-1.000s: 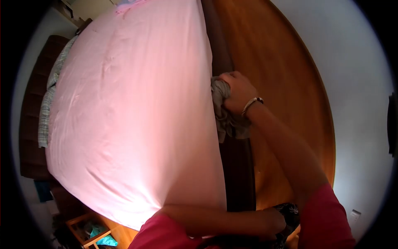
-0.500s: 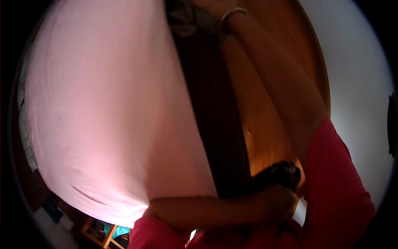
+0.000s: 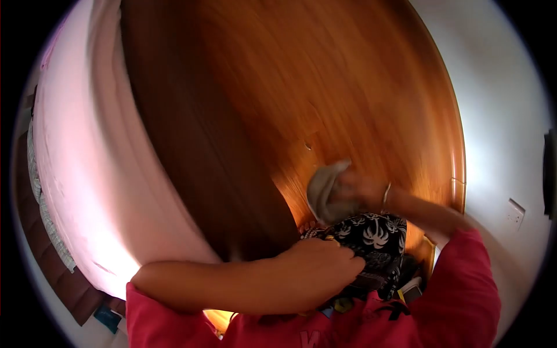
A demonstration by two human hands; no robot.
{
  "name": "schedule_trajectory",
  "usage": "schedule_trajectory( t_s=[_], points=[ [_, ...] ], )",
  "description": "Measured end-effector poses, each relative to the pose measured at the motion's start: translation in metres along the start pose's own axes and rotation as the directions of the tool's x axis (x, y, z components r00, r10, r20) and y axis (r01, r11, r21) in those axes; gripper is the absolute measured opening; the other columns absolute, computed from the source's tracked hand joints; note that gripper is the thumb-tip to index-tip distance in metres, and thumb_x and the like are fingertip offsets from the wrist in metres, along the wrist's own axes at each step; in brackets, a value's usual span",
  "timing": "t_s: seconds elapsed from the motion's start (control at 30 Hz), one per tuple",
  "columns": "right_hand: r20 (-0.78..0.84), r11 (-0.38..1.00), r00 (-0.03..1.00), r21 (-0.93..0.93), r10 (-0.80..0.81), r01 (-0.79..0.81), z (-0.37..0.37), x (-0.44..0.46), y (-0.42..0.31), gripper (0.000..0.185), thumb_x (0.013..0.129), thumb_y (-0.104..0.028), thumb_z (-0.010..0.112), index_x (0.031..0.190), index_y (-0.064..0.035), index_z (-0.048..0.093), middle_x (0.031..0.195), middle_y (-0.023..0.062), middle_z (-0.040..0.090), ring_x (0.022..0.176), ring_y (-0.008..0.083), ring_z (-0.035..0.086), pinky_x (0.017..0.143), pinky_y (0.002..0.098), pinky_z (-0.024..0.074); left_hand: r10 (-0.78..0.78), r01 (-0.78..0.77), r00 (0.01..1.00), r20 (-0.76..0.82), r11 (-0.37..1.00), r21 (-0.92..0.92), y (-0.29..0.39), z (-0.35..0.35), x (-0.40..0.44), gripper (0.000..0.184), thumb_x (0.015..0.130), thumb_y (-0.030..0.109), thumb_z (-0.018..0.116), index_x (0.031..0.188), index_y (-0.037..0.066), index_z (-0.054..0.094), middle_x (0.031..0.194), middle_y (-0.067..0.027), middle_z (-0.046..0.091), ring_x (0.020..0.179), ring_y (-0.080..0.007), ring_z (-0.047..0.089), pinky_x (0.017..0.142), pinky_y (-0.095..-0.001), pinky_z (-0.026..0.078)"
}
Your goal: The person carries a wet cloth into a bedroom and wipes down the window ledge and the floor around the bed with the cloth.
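Note:
A crumpled grey-green cloth (image 3: 325,193) is gripped in my right hand (image 3: 361,191), which is blurred by motion above the wooden floor and just over the black patterned fabric (image 3: 374,232) at my legs. A bracelet circles the right wrist. My left hand (image 3: 331,261) lies across the front of my body with its fingers curled, against the patterned fabric. Whatever is inside the left fingers, if anything, is hidden.
The bed with a pink sheet (image 3: 98,145) fills the left side, edged by a dark brown frame (image 3: 203,127). Wooden floor (image 3: 348,87) stretches to a pale wall (image 3: 493,116) at the right, which carries a socket (image 3: 515,213). A teal item (image 3: 107,319) sits at the lower left.
My right hand has come back from the bed's side towards my body, bringing the cloth along. The view has swung right, showing more floor. My left hand now shows more clearly.

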State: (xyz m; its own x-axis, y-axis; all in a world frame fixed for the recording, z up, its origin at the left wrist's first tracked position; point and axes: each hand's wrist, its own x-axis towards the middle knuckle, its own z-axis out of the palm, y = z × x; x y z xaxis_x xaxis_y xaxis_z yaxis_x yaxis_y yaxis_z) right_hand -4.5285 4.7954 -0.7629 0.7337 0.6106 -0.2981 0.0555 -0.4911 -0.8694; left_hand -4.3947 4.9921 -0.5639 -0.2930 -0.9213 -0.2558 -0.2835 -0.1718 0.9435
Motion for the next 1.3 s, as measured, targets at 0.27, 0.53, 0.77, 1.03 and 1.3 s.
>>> schedule_trajectory(
  t_s=[0.27,0.53,0.77,1.03,1.3],
  points=[
    [-0.111,0.785,0.964,-0.606,-0.241,0.126,0.122,-0.021,0.015,0.037,0.073,-0.032,0.066,0.109,-0.0388,0.061,0.136,-0.0012,0.046,0.125,0.0315,0.039,0.086,0.0577,0.0396,-0.002,0.011,0.997,-0.074,0.994,0.111,0.044,0.022,-0.005,0.015,0.085,0.019,0.056,0.092,0.006,0.058,0.075,-0.0043,0.054,0.071,-0.0197,0.058,0.061,-0.0349,0.046],
    [-0.774,0.709,0.630,-0.414,0.055,-0.570,-0.239,0.140,0.096,0.040,0.078,-0.018,0.068,0.116,-0.0183,0.059,0.106,0.0112,0.062,0.103,0.0289,0.058,0.084,0.0449,0.0482,0.062,-0.042,0.938,-0.341,0.997,0.066,0.047,0.019,0.008,0.008,0.079,0.014,0.055,0.085,0.009,0.058,0.081,-0.0039,0.056,0.074,-0.0196,0.059,0.067,-0.0319,0.046],
    [-0.531,0.990,0.837,0.115,0.134,-0.086,-0.189,0.118,-0.027,0.031,0.091,-0.027,0.056,0.120,-0.0145,0.057,0.122,0.0010,0.059,0.113,0.0178,0.056,0.093,0.0438,0.0463,0.217,-0.086,0.853,-0.474,0.955,0.283,0.073,0.025,-0.010,0.016,0.081,0.018,0.055,0.092,0.007,0.060,0.079,-0.0028,0.053,0.073,-0.0154,0.056,0.064,-0.0275,0.040],
    [-0.066,0.695,0.953,-0.699,-0.296,0.168,0.037,0.145,-0.005,0.025,0.080,-0.038,0.060,0.103,-0.0307,0.067,0.138,-0.0002,0.043,0.125,0.0275,0.040,0.101,0.0575,0.0321,0.175,-0.061,0.939,-0.297,0.933,0.355,0.072,0.024,-0.004,0.028,0.083,0.019,0.050,0.106,0.006,0.061,0.082,-0.0020,0.056,0.075,-0.0156,0.055,0.065,-0.0299,0.040],
    [-0.673,0.752,0.739,-0.505,-0.036,-0.424,-0.194,0.206,0.058,0.033,0.085,-0.027,0.056,0.117,-0.0210,0.060,0.115,0.0073,0.061,0.108,0.0261,0.057,0.094,0.0405,0.0456,0.154,-0.029,0.935,-0.321,0.931,0.363,0.067,0.016,0.004,0.026,0.083,0.018,0.052,0.102,0.005,0.064,0.077,-0.0020,0.055,0.071,-0.0154,0.055,0.063,-0.0299,0.040]
  ],
)
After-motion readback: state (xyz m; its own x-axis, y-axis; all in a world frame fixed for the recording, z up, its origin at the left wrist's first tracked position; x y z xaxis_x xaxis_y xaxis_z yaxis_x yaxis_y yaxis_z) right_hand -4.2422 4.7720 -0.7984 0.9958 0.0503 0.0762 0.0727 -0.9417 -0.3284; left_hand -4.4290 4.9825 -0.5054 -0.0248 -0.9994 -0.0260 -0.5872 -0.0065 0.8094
